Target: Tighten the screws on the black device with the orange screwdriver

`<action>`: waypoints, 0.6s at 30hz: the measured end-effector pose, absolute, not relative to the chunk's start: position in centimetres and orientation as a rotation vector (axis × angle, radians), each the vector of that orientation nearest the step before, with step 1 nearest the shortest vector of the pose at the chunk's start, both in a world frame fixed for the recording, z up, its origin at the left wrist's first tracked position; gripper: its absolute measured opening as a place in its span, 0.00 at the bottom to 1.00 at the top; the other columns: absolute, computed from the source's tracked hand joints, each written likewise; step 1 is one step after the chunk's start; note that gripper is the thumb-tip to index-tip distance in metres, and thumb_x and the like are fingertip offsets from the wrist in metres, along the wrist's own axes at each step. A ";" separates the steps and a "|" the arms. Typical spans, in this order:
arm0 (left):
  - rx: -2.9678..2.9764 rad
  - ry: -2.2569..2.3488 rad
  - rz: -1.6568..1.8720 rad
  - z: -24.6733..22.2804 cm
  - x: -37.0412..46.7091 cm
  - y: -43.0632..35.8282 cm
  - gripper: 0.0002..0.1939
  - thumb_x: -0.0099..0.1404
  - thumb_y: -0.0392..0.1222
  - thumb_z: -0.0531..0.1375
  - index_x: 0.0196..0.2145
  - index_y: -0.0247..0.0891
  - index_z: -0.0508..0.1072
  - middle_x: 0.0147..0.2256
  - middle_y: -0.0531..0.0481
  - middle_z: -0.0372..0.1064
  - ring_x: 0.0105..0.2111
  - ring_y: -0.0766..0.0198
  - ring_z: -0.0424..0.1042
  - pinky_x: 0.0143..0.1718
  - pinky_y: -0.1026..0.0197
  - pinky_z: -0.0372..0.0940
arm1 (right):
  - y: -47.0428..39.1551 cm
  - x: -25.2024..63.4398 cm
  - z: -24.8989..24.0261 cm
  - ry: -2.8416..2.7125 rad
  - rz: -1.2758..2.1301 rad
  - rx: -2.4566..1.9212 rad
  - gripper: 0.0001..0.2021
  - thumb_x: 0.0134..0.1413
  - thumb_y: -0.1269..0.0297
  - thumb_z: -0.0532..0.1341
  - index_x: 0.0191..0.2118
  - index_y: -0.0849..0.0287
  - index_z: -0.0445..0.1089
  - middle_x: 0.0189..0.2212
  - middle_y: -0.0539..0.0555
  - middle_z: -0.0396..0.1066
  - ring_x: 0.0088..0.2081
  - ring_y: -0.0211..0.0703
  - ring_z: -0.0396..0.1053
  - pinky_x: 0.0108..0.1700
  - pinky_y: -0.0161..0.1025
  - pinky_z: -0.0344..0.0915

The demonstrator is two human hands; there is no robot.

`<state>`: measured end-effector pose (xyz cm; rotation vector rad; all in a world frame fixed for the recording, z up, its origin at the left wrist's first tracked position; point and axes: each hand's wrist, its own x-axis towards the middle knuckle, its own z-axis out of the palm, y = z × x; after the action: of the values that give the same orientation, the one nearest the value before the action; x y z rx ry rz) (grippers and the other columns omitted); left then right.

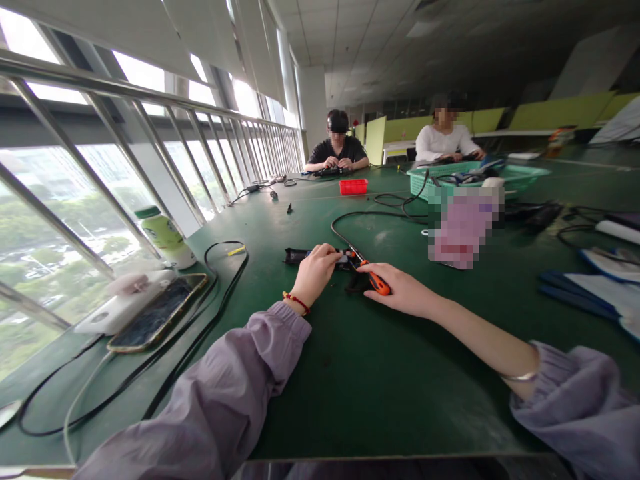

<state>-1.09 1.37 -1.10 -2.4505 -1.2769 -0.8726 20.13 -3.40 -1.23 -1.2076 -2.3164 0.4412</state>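
Observation:
Across the middle of the table lies a long black device (pixel 297 255), its casing partly covered by my fingers. My left hand (pixel 316 272) is closed over it from above, fingertips near its right part. In my right hand (pixel 403 290) is a screwdriver with an orange and black handle (pixel 381 285). Its shaft points up and left to the right end of the device; the exact spot where the tip meets it is too small to make out. A black cable (pixel 345 217) curves away behind that end.
On the left are a phone (pixel 159 313), a white box-like object (pixel 113 313), a green-capped bottle (pixel 165 237) and looping cables. Farther back stand a red tray (pixel 353 187) and a green basket (pixel 420 185). Gloves (pixel 595 293) lie right. Two people sit across the table.

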 end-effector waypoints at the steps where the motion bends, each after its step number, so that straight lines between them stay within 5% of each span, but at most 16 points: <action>1: -2.450 -1.271 -0.841 -1.1 -1.1 1.3 0.14 0.66 0.36 0.49 0.40 0.40 0.74 0.38 0.48 0.68 0.39 0.64 0.66 0.40 0.63 0.65 | -3.4 20.2 -1.2 -2.324 0.442 -1.208 0.23 0.52 0.58 0.58 0.54 0.54 0.61 0.53 0.58 0.63 0.52 0.48 0.64 0.56 0.49 0.59; 6: -2.471 -1.385 -0.775 -0.4 -2.0 0.2 0.17 0.61 0.32 0.51 0.46 0.40 0.72 0.40 0.48 0.68 0.40 0.63 0.68 0.41 0.61 0.65 | -3.3 20.4 -1.2 -2.345 0.463 -1.215 0.23 0.52 0.57 0.58 0.54 0.54 0.60 0.54 0.58 0.61 0.53 0.48 0.63 0.57 0.50 0.57; 11: -2.853 -1.315 -0.501 0.8 -3.3 -1.1 0.14 0.58 0.33 0.52 0.37 0.41 0.75 0.38 0.53 0.70 0.37 0.66 0.70 0.41 0.66 0.64 | -3.2 20.5 -1.2 -2.366 0.462 -1.201 0.23 0.52 0.57 0.58 0.54 0.54 0.60 0.54 0.58 0.61 0.53 0.49 0.63 0.57 0.50 0.58; 18: -2.927 -1.170 -0.309 1.6 -3.4 -1.6 0.13 0.59 0.42 0.57 0.41 0.42 0.75 0.43 0.51 0.69 0.42 0.63 0.69 0.45 0.65 0.62 | -3.1 20.7 -1.3 -2.371 0.461 -1.183 0.24 0.51 0.57 0.59 0.55 0.53 0.60 0.54 0.57 0.62 0.53 0.49 0.63 0.56 0.49 0.58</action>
<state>-3.37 -1.58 1.63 -2.9273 -1.1701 -0.3088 20.67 -3.09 -1.35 -1.1830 -2.3709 0.4608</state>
